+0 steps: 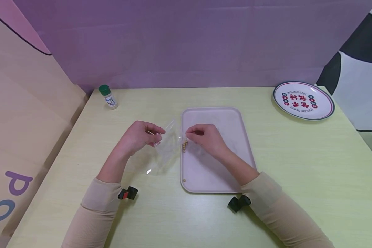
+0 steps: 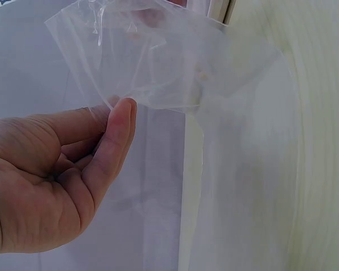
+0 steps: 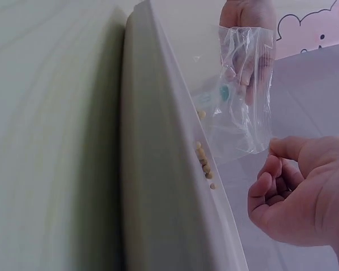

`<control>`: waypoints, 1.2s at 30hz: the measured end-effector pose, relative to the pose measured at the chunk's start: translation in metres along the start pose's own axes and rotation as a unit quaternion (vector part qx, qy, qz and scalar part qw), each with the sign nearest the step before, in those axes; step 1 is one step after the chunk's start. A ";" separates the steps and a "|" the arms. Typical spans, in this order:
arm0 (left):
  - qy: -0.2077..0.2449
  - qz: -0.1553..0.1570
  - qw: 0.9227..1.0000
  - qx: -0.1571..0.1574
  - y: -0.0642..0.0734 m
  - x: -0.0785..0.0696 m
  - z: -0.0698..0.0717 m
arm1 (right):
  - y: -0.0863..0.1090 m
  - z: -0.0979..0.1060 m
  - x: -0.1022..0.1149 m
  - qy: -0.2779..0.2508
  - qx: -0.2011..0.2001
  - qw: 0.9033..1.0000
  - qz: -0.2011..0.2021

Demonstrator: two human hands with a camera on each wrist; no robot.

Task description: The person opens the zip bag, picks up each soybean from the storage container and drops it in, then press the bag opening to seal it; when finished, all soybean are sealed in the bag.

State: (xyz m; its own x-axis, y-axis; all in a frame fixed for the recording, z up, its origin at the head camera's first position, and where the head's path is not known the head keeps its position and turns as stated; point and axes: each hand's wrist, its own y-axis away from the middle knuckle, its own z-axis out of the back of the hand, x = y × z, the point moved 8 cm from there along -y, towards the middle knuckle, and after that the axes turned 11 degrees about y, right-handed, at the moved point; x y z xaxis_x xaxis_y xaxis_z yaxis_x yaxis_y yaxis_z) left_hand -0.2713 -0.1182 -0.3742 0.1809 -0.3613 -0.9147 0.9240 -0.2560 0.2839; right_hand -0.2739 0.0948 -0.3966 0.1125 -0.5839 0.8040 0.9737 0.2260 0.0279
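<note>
A clear zip bag (image 1: 168, 143) hangs between the two hands, over the tray's left edge. The left hand (image 1: 144, 135) pinches one side of the bag between thumb and fingertips. At the opposite side, the right hand (image 1: 206, 137) pinches a corner of it with thumb and forefinger; the right wrist view shows this pinch closely. Below the bag, several small tan beans (image 3: 204, 161) lie in a row along the rim of the pale pink tray (image 1: 217, 179). One more bean (image 1: 184, 180) sits near the tray's lower left corner.
A small green-capped bottle (image 1: 108, 97) stands at the table's back left. The oval plate (image 1: 303, 112) with red lettering lies at the back right. A purple panel (image 1: 186, 44) rises behind the table (image 1: 313, 179).
</note>
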 end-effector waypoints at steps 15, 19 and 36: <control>-0.002 0.003 1.000 0.002 -0.001 0.001 -0.001 | 0.003 -0.008 0.006 -0.028 0.032 0.999 0.010; -0.001 0.000 1.000 0.002 0.000 0.000 -0.001 | 0.003 -0.010 0.005 -0.021 0.038 0.999 0.006; -0.003 -0.006 1.000 0.004 0.001 -0.002 -0.001 | 0.002 -0.011 0.004 -0.010 0.035 0.999 0.013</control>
State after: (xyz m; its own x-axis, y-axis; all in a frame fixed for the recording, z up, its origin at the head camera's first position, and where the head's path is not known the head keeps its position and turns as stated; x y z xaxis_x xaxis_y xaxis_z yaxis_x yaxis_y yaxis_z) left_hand -0.2706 -0.1167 -0.3728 0.1682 -0.3631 -0.9164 0.9232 -0.2678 0.2756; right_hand -0.2694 0.0844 -0.3999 0.1337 -0.5616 0.8165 0.9540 0.2960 0.0474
